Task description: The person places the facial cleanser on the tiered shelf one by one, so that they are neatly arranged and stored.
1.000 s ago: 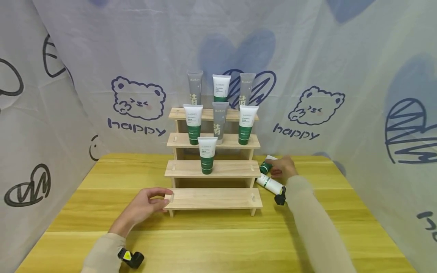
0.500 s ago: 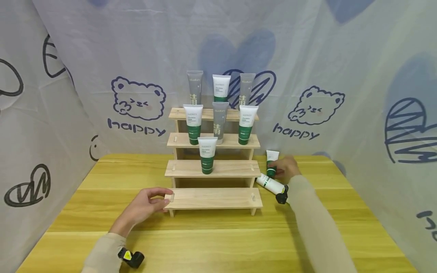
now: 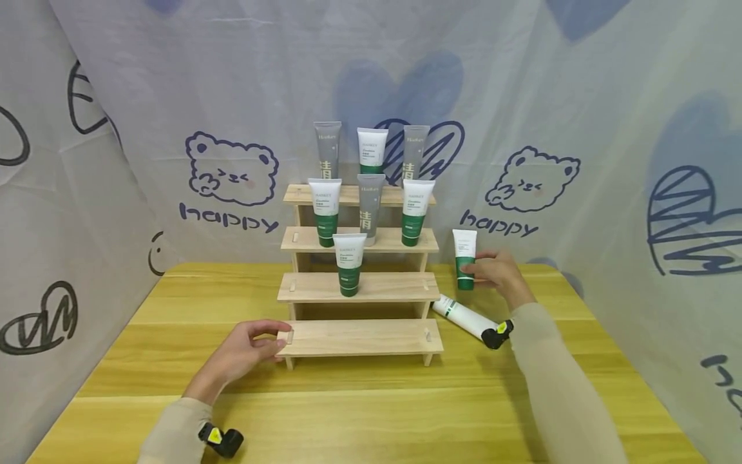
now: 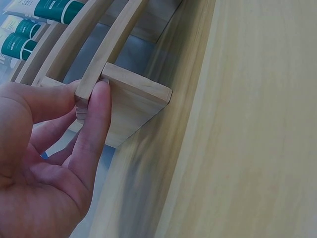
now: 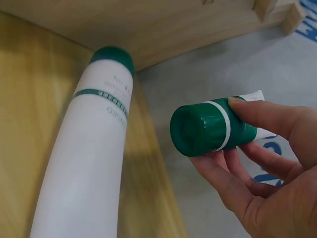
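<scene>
My right hand grips a small white-and-green squeeze tube near its green lower end, upright and to the right of the stepped wooden rack. In the right wrist view, thumb and fingers pinch this tube with its green cap toward the camera. My left hand pinches the left end of the rack's lowest shelf; the left wrist view shows thumb and fingertip on the board's edge. Below the right hand a larger white tube with a green cap lies on the table beside the rack.
Grey tubes and white-and-green tubes stand on the top two shelves. One white-and-green tube stands mid-third shelf. The wooden table spreads around the rack; a printed cloth hangs behind and at the sides.
The right hand has tipped the small tube upright and lifted it off the table. The left hand keeps its hold on the shelf end.
</scene>
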A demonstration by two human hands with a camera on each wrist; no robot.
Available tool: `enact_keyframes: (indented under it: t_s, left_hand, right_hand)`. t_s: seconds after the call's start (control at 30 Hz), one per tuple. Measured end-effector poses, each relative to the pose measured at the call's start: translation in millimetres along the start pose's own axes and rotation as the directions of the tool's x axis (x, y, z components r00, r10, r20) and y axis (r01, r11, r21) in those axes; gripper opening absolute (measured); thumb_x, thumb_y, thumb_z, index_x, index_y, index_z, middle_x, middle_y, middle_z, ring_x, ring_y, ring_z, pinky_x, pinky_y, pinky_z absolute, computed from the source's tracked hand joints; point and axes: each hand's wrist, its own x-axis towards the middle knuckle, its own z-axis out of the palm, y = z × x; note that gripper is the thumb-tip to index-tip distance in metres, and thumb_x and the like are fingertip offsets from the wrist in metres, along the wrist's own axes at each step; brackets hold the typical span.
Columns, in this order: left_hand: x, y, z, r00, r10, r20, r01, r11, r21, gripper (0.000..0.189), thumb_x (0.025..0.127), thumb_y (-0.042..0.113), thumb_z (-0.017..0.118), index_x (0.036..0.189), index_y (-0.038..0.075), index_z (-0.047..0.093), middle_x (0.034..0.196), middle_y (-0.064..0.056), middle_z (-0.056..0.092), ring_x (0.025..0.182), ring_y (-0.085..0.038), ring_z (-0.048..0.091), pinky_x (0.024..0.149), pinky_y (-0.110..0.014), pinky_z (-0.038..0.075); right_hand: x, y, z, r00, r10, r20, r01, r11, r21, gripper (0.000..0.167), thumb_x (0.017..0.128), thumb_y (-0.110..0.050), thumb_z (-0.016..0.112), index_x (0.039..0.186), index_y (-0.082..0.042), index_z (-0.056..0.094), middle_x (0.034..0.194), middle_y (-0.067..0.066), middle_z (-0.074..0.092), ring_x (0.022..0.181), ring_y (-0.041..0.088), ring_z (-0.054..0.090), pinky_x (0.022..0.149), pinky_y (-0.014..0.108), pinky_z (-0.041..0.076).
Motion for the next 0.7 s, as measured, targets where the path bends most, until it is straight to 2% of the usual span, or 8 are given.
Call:
enact_keyframes:
  t_s: [0.07,0.2,0.33,0.7]
  left_hand:
    - [0.2,-0.6,-0.1,1.000,0.001,-0.001,-0.001,1.000,0.002,0.041,0.101,0.015,0.067,0.138,-0.002,0.059,0.145,-0.029,0.054,0.109,-0.022,0.072,0.087,-0.032,0.064]
    - [0.6,-1.8,-0.6,1.000,0.008,0.003,-0.008,1.000,-0.005,0.041,0.101,0.015,0.067,0.138,-0.003,0.059,0.145,-0.030,0.054,0.108,-0.020,0.073,0.088,-0.032,0.064]
    - [0.6,-0.4,-1.0,1.000,0.016,0.003,-0.016,1.000,-0.012,0.041,0.101,0.013,0.067,0.138,-0.004,0.059,0.144,-0.030,0.054,0.105,-0.016,0.073,0.087,-0.031,0.064]
    - [0.8,0.0,0.9,1.000,0.011,0.002,-0.011,1.000,-0.016,0.040,0.101,0.011,0.066,0.137,-0.005,0.058,0.144,-0.030,0.054,0.106,-0.014,0.072,0.086,-0.029,0.064]
  right_hand:
    - [-5.7,-4,0,1.000,-0.015,-0.007,0.016,1.000,0.005,0.070,0.090,-0.009,0.077,0.149,0.007,0.042,0.135,0.025,0.056,0.100,0.022,0.066,0.104,0.045,0.059]
    - [-17.6,-12,0,0.999,-0.032,-0.036,0.032,0.999,0.005,0.072,0.089,-0.010,0.079,0.151,0.003,0.043,0.145,0.027,0.052,0.116,0.031,0.063,0.107,0.049,0.056]
    - [-30.5,-21,3,0.997,-0.061,-0.041,0.062,0.998,0.000,0.073,0.088,-0.009,0.081,0.151,0.000,0.044,0.149,0.028,0.050,0.127,0.039,0.058,0.107,0.050,0.056]
    - [-61.8,-38,12,0.989,-0.146,-0.020,0.145,0.988,-0.053,0.074,0.085,-0.012,0.085,0.148,-0.001,0.048,0.144,0.026,0.054,0.124,0.038,0.061,0.095,0.040,0.063]
